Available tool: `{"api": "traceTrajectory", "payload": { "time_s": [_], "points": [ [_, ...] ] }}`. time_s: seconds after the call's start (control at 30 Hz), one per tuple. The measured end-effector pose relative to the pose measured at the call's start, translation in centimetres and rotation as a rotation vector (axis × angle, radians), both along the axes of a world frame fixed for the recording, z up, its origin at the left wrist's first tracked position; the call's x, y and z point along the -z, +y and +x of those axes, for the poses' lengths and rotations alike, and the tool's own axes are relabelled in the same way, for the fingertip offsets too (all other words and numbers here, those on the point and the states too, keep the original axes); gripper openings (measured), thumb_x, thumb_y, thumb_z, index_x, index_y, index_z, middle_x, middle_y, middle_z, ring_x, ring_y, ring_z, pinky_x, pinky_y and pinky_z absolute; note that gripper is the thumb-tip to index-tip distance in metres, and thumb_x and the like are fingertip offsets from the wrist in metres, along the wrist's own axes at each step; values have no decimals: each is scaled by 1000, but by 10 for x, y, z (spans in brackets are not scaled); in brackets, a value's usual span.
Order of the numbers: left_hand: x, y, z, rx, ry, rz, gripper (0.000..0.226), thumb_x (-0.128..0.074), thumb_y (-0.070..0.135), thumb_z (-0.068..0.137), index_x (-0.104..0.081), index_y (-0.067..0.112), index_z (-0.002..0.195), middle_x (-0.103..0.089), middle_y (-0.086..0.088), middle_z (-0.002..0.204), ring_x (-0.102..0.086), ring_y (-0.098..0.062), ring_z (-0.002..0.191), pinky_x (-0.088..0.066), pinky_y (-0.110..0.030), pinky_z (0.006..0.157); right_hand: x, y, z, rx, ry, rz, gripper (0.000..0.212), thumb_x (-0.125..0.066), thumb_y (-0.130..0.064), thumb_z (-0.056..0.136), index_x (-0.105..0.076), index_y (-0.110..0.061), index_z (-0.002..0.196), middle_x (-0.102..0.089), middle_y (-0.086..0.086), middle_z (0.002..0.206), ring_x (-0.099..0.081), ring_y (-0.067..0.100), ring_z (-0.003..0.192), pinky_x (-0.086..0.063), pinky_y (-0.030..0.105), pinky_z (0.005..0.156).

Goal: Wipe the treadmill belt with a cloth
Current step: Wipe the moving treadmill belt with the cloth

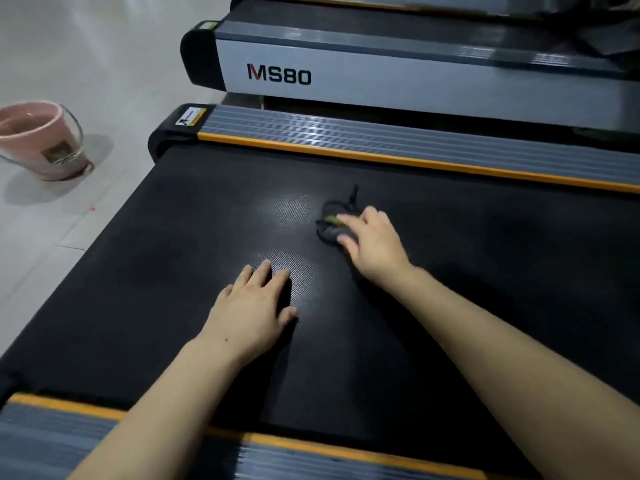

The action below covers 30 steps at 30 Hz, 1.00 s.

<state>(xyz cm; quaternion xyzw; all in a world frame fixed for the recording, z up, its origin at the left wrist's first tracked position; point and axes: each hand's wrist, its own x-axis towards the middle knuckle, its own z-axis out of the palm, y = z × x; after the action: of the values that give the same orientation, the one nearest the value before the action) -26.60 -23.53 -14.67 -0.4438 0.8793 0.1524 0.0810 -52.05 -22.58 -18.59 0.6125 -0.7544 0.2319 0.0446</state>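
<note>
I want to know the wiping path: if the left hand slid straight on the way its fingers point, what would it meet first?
The left hand would cross bare treadmill belt, then probably meet the orange strip of the far side rail. The dark cloth lies off to the right.
</note>
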Motion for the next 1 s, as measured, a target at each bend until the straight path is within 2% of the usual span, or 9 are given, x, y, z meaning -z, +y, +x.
{"api": "traceTrajectory", "payload": {
  "time_s": [0.13, 0.2, 0.27, 0.37, 0.5, 0.67, 0.77, 0.9, 1.0],
  "points": [
    [3, -8, 3, -30, -16, 58, 73, -44, 62, 97, -12, 39, 158, -2, 6, 170, -3, -24, 156, -24, -46, 122, 5, 76, 33, -351, 28, -23, 39, -61, -38, 92, -65, -23, 128, -54, 4, 96, -50, 24, 84, -46, 36, 74],
    [4, -8, 3, -2, -41, 68, 74, -45, 63, 97, -11, 41, 158, 0, 7, 170, -2, -24, 156, -23, -46, 122, 7, 71, 26, -420, 67, -31, 37, -60, -38, 94, -65, -22, 127, -56, 3, 98, -51, 24, 85, -46, 36, 73],
    [7, -11, 3, 34, -72, 58, 74, -47, 63, 96, -13, 40, 158, 1, 5, 170, -2, -27, 156, -24, -46, 122, 11, 31, 9, -375, 120, -44, 37, -59, -40, 93, -66, -23, 126, -57, 5, 102, -52, 27, 88, -49, 40, 76],
    [11, -15, 4, 50, -89, 80, 76, -47, 63, 97, -11, 39, 159, 3, 3, 170, -1, -30, 156, -24, -48, 123, 10, -52, -15, -107, 72, -46, 35, -59, -39, 92, -67, -24, 124, -59, 5, 123, -52, 33, 104, -50, 47, 90],
    [10, -19, 6, 41, -53, 113, 75, -50, 62, 96, -12, 43, 158, 3, 6, 170, 1, -26, 156, -20, -46, 124, 7, -94, -14, 24, 20, 34, 35, -59, -35, 96, -65, -22, 128, -62, 3, 132, -52, 33, 115, -41, 44, 104],
    [10, -19, 1, 45, -85, 116, 76, -51, 59, 96, -13, 40, 159, 5, 4, 170, 2, -29, 156, -17, -48, 123, 16, -6, 14, -343, 73, -81, 35, -62, -33, 92, -68, -17, 123, -67, 7, 124, -60, 25, 103, -45, 35, 94],
    [13, -19, 0, 46, -109, 111, 76, -50, 58, 98, -10, 38, 159, 7, 2, 170, 3, -32, 156, -16, -50, 123, 18, -7, 6, -442, 100, -63, 34, -59, -35, 97, -68, -18, 125, -66, 5, 127, -61, 26, 103, -48, 38, 95],
    [15, -17, 0, 48, -121, 105, 75, -46, 57, 99, -6, 39, 159, 10, 3, 169, 7, -31, 156, -14, -50, 124, 2, -100, -35, -144, 100, -7, 35, -57, -36, 96, -67, -23, 127, -66, 5, 128, -59, 36, 110, -48, 44, 98],
    [17, -18, 1, 47, -130, 130, 74, -43, 58, 100, -3, 40, 159, 14, 4, 169, 11, -29, 155, -10, -49, 124, -3, -136, -38, 52, 29, 55, 36, -56, -35, 99, -62, -26, 134, -62, 3, 132, -51, 33, 116, -43, 42, 102]
  ]
}}
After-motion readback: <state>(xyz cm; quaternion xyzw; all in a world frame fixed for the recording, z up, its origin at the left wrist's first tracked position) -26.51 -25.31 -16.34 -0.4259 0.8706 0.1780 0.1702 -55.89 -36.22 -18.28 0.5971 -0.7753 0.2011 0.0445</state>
